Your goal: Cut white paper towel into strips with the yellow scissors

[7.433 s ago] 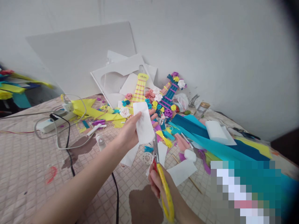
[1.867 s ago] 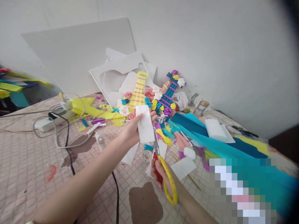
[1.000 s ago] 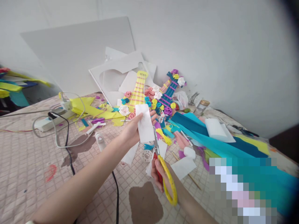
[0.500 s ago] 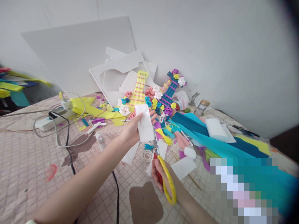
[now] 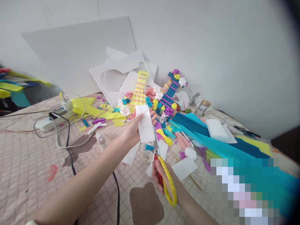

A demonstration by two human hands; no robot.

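Observation:
A white paper strip [image 5: 145, 127] is held upright in my left hand [image 5: 133, 128], the thumb on its front and the fingers behind it. My right hand [image 5: 161, 175] grips scissors [image 5: 172, 187] with yellow and red handles. Their blades point up along the right edge of the strip, near its lower corner. Beyond the strip stand a yellow paper guitar [image 5: 140, 89] and a blue one [image 5: 170, 92], both ringed by paper flowers.
White paper pieces [image 5: 185, 168] and a tape spool [image 5: 148, 156] lie near the scissors. Teal and blue paper [image 5: 215, 143] spreads right, with a white roll [image 5: 217, 130] on it. A power strip [image 5: 53, 121] with cables sits left. White boards [image 5: 79, 53] lean on the wall.

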